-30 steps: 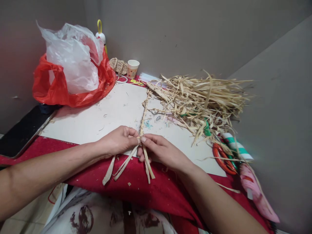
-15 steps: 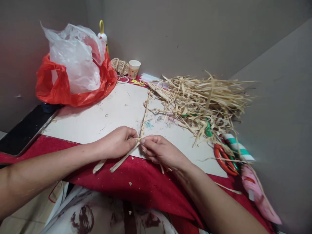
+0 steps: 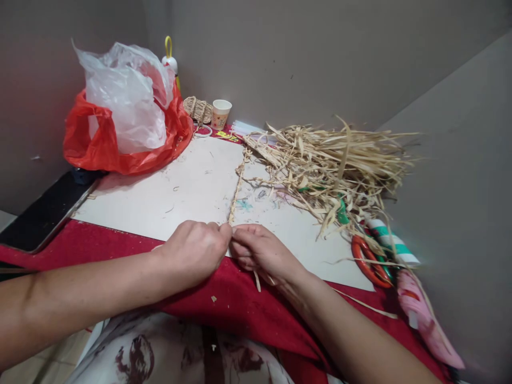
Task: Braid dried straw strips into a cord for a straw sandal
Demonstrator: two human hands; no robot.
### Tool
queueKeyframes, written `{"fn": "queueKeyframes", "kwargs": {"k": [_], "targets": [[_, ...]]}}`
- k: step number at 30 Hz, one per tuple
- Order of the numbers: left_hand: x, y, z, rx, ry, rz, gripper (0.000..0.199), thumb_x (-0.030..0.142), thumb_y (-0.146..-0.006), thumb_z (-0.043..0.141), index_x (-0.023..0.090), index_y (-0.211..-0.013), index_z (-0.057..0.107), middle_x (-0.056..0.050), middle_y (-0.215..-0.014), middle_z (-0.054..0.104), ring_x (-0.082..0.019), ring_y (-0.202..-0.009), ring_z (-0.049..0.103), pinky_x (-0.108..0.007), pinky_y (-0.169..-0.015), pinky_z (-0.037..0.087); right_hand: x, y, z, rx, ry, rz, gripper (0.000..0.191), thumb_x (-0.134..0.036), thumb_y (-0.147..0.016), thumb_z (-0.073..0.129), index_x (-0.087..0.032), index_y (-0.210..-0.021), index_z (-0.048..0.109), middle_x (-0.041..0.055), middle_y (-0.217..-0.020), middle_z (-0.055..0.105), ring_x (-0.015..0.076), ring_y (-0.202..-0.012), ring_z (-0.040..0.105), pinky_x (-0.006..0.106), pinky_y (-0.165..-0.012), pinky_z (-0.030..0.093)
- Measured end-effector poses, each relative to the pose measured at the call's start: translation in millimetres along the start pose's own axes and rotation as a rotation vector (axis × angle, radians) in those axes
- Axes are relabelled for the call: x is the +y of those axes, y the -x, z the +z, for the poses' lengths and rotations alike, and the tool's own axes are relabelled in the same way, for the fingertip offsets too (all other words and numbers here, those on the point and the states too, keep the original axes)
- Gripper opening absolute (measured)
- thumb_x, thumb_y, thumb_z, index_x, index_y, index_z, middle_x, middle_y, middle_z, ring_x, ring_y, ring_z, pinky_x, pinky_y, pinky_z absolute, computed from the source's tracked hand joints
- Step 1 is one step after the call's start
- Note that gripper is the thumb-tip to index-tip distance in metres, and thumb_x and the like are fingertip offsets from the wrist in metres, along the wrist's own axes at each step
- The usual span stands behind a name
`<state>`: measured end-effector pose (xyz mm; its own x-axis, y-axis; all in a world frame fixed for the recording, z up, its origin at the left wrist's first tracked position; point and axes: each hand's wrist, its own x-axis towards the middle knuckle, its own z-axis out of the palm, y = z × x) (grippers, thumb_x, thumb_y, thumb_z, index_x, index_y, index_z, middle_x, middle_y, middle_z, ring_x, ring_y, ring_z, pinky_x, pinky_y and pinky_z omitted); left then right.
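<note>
A thin straw braid (image 3: pixel 237 194) runs down the white board toward me, and its near end lies between my hands. My left hand (image 3: pixel 202 248) is closed on straw strands at that end, its thumb close to the right fingertips. Pinching the braid's strands from the other side is my right hand (image 3: pixel 266 250); a loose strand end (image 3: pixel 257 281) hangs below it. The strands inside my left fist are mostly hidden. Beyond the hands, at the right, lies a large heap of dry straw (image 3: pixel 336 160).
A red plastic bag (image 3: pixel 124 162) with clear plastic stands at the back left, above a black flat device (image 3: pixel 44 216). A paper cup (image 3: pixel 221 114) and a woven straw piece (image 3: pixel 198 109) are behind. Scissors with red handles (image 3: pixel 366 261) and a pink bundle (image 3: pixel 426 317) lie right.
My left hand has turned over and come nearer to me, covering the strands that stuck out to the left. The right hand stays pinched at nearly the same spot.
</note>
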<state>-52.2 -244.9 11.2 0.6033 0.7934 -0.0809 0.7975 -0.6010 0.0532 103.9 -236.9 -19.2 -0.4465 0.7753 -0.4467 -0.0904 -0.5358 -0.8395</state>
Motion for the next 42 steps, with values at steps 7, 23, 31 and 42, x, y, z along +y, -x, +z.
{"fn": "queueKeyframes", "kwargs": {"k": [7,23,31,42], "targets": [[4.6,4.1,10.5,0.150,-0.193,0.049,0.019,0.006,-0.081,0.033,0.014,-0.083,0.050,-0.007,-0.065,0.057,-0.021,-0.055,0.060,-0.027,-0.045,0.038,-1.9,0.7,3.4,0.006,-0.069,0.020,0.037,-0.035,-0.079,0.057,-0.017,-0.053,0.037,-0.0097,-0.040,0.028,0.0020,-0.034,0.016,0.018,-0.034,0.010],[23.6,29.4,24.2,0.291,-0.227,0.363,0.015,0.010,-0.080,0.040,0.013,-0.082,0.055,-0.007,-0.070,0.059,-0.018,-0.056,0.054,-0.029,-0.047,0.037,-2.4,1.0,3.2,0.000,-0.073,0.048,0.025,-0.035,-0.073,0.065,-0.013,-0.068,0.056,-0.0121,-0.039,0.024,0.0017,-0.034,0.013,0.018,-0.035,0.007],[2.6,27.4,-7.9,0.334,0.384,0.106,0.016,0.024,-0.084,0.043,0.019,-0.076,0.056,-0.002,-0.070,0.059,-0.014,-0.063,0.051,-0.026,-0.059,0.038,-2.0,1.2,-0.4,-0.055,-0.083,0.015,0.025,-0.035,-0.076,0.064,-0.014,-0.067,0.052,-0.0120,-0.041,0.023,0.0017,-0.036,0.012,0.019,-0.036,0.006],[-22.2,-11.1,13.4,-0.122,1.029,-0.133,0.027,0.032,-0.082,0.043,0.013,-0.083,0.063,-0.002,-0.070,0.061,-0.012,-0.061,0.049,-0.022,-0.055,0.033,-3.6,-0.6,-5.7,-0.080,0.046,0.018,0.033,-0.037,-0.073,0.066,-0.016,-0.062,0.043,-0.0100,-0.045,0.031,0.0023,-0.037,0.020,0.018,-0.036,0.013]]}}
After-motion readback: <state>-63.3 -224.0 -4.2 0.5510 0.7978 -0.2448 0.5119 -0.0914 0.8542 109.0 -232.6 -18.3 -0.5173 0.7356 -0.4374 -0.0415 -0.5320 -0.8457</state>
